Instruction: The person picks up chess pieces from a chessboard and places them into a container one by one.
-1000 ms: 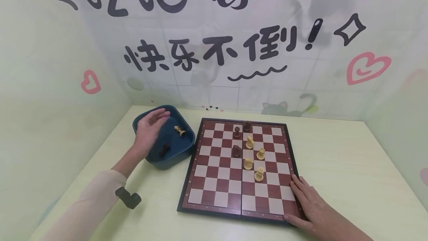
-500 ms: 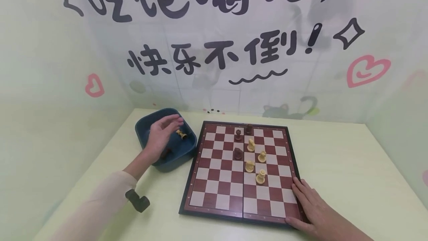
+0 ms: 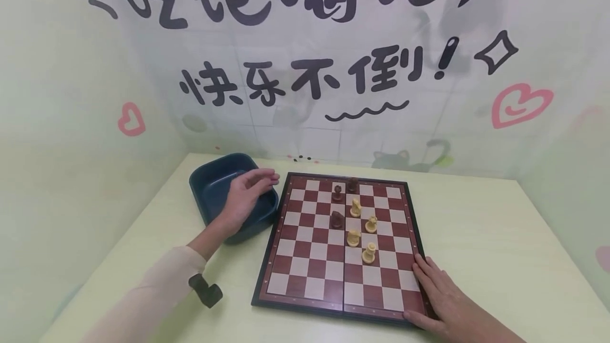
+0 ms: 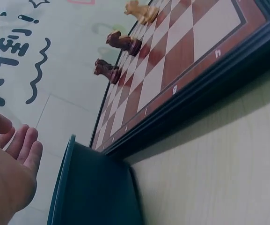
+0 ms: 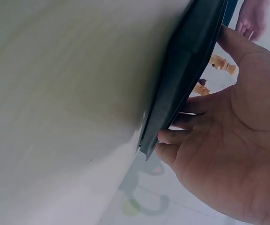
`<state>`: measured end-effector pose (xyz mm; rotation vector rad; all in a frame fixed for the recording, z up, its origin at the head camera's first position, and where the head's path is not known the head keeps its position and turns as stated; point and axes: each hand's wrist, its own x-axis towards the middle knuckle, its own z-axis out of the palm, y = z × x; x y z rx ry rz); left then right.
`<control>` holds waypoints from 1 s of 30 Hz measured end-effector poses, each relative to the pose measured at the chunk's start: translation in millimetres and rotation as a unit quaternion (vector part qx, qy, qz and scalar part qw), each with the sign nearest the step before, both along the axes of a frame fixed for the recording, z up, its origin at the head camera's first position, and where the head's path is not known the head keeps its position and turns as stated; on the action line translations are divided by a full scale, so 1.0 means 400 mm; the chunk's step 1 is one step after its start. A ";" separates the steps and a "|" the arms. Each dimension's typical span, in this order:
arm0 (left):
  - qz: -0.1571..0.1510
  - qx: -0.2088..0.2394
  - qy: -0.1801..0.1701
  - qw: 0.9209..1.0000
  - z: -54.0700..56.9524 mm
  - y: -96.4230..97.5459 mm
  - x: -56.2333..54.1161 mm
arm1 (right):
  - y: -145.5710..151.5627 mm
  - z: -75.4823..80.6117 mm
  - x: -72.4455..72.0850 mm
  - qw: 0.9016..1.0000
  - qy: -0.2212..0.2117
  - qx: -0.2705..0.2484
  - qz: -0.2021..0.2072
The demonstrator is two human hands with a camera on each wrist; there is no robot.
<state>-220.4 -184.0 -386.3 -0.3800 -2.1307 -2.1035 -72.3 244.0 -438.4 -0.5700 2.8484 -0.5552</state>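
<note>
My left hand hovers over the right side of a dark blue bin, fingers loosely bent; no piece shows in them. From the left wrist, the hand is beside the bin wall, its fingertips apart from everything. My right hand rests at the near right corner of a chessboard, fingers laid along its right edge and thumb at the front. In the right wrist view, that hand touches the board's rim. The hand hides part of the bin's inside.
Several chess pieces stand near the board's middle and back, including a dark knight, a cream knight and a tall cream piece. Behind the pale table rises a printed wall sheet.
My left hand has moved right across the bin, toward the board. The pieces seen lying in the bin before are now out of sight. My right hand and the board pieces stay put.
</note>
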 end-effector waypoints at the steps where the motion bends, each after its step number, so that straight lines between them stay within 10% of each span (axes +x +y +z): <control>1: -0.003 -0.004 0.001 1.000 0.001 0.007 0.002 | 0.000 -0.001 0.000 1.000 -0.002 0.000 -0.001; 30: -0.079 -0.066 0.039 0.994 -0.027 0.166 0.024 | -0.002 -0.011 0.001 1.000 0.017 0.006 -0.005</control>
